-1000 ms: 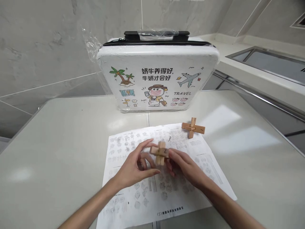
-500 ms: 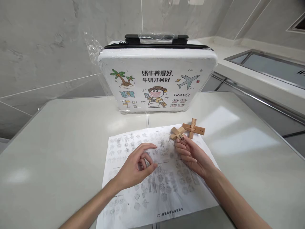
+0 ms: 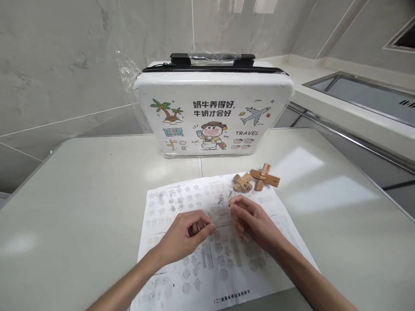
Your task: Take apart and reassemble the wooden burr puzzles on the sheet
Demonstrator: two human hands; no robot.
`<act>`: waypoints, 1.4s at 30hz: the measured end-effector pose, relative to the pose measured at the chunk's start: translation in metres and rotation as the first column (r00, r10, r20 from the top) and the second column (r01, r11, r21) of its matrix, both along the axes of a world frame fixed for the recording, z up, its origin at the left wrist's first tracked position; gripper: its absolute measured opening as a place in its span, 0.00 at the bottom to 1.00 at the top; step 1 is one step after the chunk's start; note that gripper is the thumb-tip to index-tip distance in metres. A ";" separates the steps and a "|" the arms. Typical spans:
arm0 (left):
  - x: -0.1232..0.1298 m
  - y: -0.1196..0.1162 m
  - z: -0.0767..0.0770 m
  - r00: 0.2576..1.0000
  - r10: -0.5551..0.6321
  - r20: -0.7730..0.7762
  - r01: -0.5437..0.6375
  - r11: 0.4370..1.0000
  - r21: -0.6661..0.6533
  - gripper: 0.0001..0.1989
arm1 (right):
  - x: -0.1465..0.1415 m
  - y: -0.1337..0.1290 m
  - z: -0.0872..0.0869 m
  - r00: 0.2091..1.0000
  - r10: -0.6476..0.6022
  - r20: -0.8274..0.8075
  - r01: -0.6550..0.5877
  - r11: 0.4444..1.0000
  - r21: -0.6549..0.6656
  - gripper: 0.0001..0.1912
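A light wooden interlocking puzzle (image 3: 243, 182), made of crossed blocks with dark marks on one end, rests at the far right part of a printed sheet (image 3: 181, 198). Just right of it lies a darker wooden cross-shaped puzzle (image 3: 265, 177). My right hand (image 3: 251, 218) is nearest to both, a little in front of them and touching neither. Its fingers are loosely bent, slightly blurred, and hold nothing. Over the middle of the sheet is my left hand (image 3: 189, 233), fingers curled and thumb against the forefinger, with nothing visible in the grip.
A white hard case (image 3: 214, 116) with cartoon prints and plastic wrap stands upright at the back of the pale glossy table (image 3: 71, 194). Behind it is a grey tiled wall (image 3: 81, 56). A counter with a glass-topped panel (image 3: 372, 97) is at the right.
My right hand has let go of the light wooden puzzle and drawn back to the left and toward me. My left hand's fingers have curled in, thumb to forefinger.
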State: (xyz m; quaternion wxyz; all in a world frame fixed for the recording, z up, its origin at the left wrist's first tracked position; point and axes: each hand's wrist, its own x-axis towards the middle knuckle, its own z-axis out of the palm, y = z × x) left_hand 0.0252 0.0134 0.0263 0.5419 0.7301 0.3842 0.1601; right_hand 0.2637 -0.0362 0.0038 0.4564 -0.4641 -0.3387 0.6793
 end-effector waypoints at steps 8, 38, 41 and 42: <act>-0.002 0.000 -0.003 0.999 0.000 -0.041 0.001 1.000 0.016 0.17 | -0.014 -0.008 -0.006 0.827 -0.063 0.559 -0.184 0.908 0.376 0.12; 0.000 0.000 -0.003 0.998 -0.009 -0.060 0.010 1.000 0.011 0.13 | -0.017 -0.006 -0.011 0.789 -0.039 0.614 -0.215 0.918 0.334 0.09; -0.001 0.000 -0.003 0.998 -0.012 -0.066 0.013 1.000 0.017 0.13 | -0.017 -0.007 -0.011 0.785 -0.042 0.619 -0.217 0.916 0.337 0.09; -0.001 0.000 -0.003 0.998 -0.013 -0.066 0.014 1.000 0.019 0.13 | -0.017 -0.007 -0.011 0.782 -0.045 0.622 -0.216 0.916 0.338 0.09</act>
